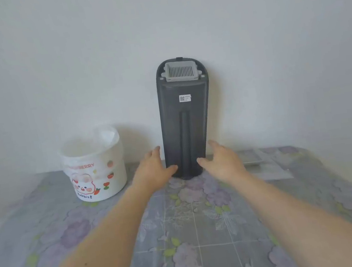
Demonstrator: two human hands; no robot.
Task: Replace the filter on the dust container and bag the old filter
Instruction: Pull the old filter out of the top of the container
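A tall dark grey dust container (pixel 185 118) stands upright against the white wall at the back of the table. A pale grey pleated filter (pixel 181 71) sits in its top end. My left hand (pixel 153 170) is at the container's lower left side and my right hand (pixel 222 160) at its lower right side. Both hands have fingers spread, thumbs near the container's base, and neither is closed around it. A clear packet (pixel 263 164) lies flat on the table to the right of the container; I cannot tell what is inside it.
A small white bin (pixel 95 167) with a cartoon rabbit print and a plastic bag lining stands left of the container. The table carries a grey cloth (pixel 184 234) with purple flowers. The wall is right behind the container.
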